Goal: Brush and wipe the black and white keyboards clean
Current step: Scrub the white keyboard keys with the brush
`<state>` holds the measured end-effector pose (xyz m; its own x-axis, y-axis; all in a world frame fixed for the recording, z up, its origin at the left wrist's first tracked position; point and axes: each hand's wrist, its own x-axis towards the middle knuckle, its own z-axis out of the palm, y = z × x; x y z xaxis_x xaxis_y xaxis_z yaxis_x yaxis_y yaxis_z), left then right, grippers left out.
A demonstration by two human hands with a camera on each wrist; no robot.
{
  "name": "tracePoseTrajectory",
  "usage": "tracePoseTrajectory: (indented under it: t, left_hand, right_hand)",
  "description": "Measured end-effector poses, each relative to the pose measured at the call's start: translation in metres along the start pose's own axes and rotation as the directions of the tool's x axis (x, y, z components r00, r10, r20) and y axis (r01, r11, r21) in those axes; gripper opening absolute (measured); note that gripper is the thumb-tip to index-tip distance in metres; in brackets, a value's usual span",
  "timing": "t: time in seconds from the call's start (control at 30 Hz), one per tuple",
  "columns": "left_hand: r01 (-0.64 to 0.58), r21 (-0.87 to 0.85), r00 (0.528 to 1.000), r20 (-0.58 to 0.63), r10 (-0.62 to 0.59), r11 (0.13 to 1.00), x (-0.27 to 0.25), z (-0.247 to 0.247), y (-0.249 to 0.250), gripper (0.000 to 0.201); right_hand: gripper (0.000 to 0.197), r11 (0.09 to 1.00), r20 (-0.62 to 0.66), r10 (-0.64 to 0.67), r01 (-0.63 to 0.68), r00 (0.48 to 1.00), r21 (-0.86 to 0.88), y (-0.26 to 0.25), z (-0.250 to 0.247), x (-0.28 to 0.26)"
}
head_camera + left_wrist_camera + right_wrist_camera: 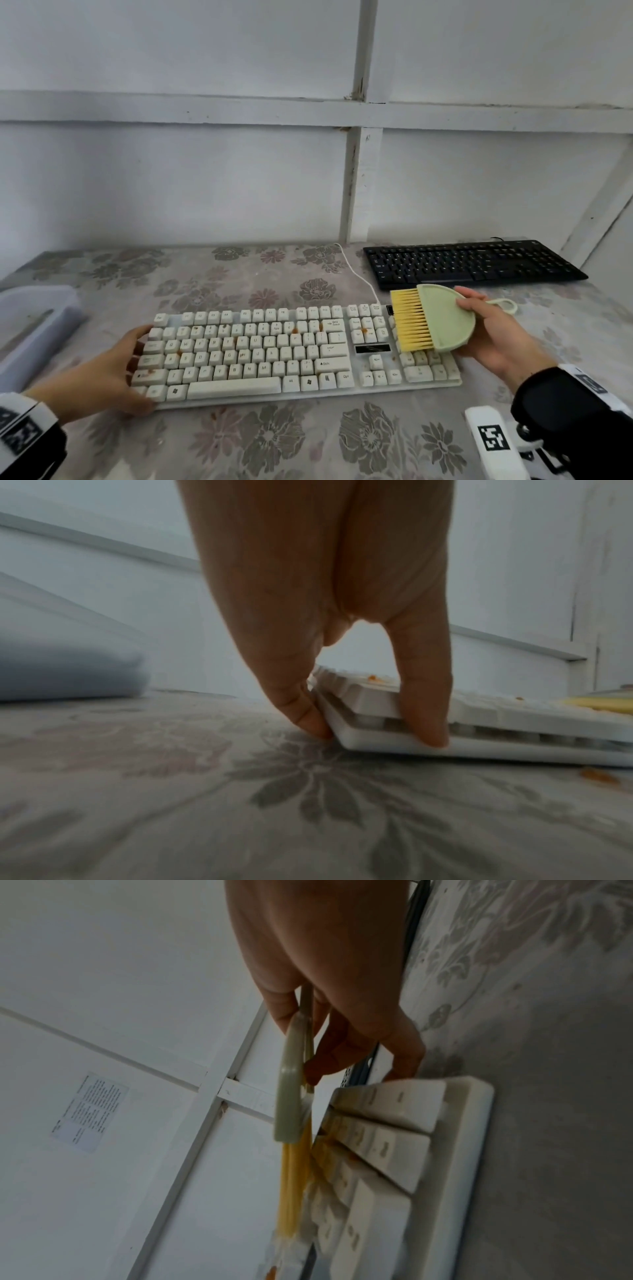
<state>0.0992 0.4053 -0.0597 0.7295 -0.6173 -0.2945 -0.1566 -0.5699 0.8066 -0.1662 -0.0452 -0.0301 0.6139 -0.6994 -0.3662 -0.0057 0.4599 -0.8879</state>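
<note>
A white keyboard [301, 353] with orange-brown stains on its keys lies across the middle of the table. My left hand [137, 377] grips its left end: in the left wrist view a finger [301, 710] presses the side and the thumb [424, 718] the front edge of the keyboard [496, 723]. My right hand [479, 325] holds a pale green brush [442, 318] flat over the number pad, its yellow bristles [409, 320] pointing left. The right wrist view shows the brush [291, 1096] pinched just above the keys [394, 1150]. A black keyboard [472, 263] lies at the back right.
A translucent bluish plastic tub [37, 325] stands at the left table edge. The white keyboard's cable [356, 270] runs back to the wall. A floral cloth [274, 442] covers the table, with an orange crumb [597, 775] near the keyboard's front. White panelled wall behind.
</note>
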Motion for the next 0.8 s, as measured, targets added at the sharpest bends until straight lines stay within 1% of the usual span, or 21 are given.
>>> tracePoseTrajectory:
  t: [0.1, 0.17, 0.3, 0.4, 0.47, 0.53, 0.6, 0.67, 0.73, 0.8]
  left_hand:
    - [-0.039, 0.053, 0.999, -0.008, 0.04, 0.998, 0.001, -0.001, -0.006, 0.126]
    - [-0.061, 0.058, 0.998, -0.004, 0.061, 0.996, 0.002, -0.002, -0.008, 0.126]
    - [-0.07, 0.077, 0.998, 0.002, 0.07, 0.995, 0.004, -0.007, -0.02, 0.126]
    - [-0.088, 0.052, 0.996, 0.001, 0.089, 0.995, 0.008, -0.012, -0.029, 0.126]
    - [-0.095, 0.008, 0.995, 0.025, 0.095, 0.995, 0.009, -0.012, -0.029, 0.129]
    - [-0.096, -0.034, 0.995, 0.031, 0.097, 0.995, 0.008, -0.011, -0.027, 0.125]
    - [-0.145, -0.032, 0.989, -0.007, 0.145, 0.989, 0.012, -0.01, -0.029, 0.124]
    - [-0.209, -0.027, 0.978, 0.002, 0.209, 0.977, 0.015, -0.01, -0.031, 0.124]
    - [-0.245, -0.067, 0.969, 0.021, 0.247, 0.967, 0.015, -0.008, -0.031, 0.123]
    - [-0.264, -0.077, 0.964, 0.014, 0.266, 0.961, 0.016, -0.007, -0.03, 0.125]
  right_hand:
    - [0.02, 1.0, 0.0, -0.011, 0.011, 1.0, -0.015, -0.004, 0.003, 0.0]
    - [0.02, 0.999, -0.018, -0.027, 0.026, 0.999, -0.041, -0.01, 0.004, -0.001]
    - [0.019, 0.986, -0.117, -0.16, 0.153, 0.98, -0.068, -0.032, -0.005, -0.001]
    - [0.019, 0.963, -0.149, -0.262, 0.247, 0.953, -0.111, -0.051, -0.02, -0.004]
    - [0.019, 0.944, -0.131, -0.308, 0.286, 0.942, -0.166, -0.06, -0.029, -0.008]
    - [0.02, 0.926, -0.088, -0.332, 0.307, 0.939, -0.22, -0.064, -0.036, -0.011]
    - [0.024, 0.904, -0.038, -0.349, 0.325, 0.936, -0.277, -0.064, -0.041, -0.014]
    - [0.025, 0.877, 0.002, -0.368, 0.348, 0.93, -0.331, -0.061, -0.041, -0.016]
    - [0.025, 0.857, 0.047, -0.384, 0.375, 0.922, -0.353, -0.058, -0.037, -0.02]
    - [0.046, 0.844, 0.083, -0.403, 0.405, 0.911, -0.351, -0.057, -0.034, -0.021]
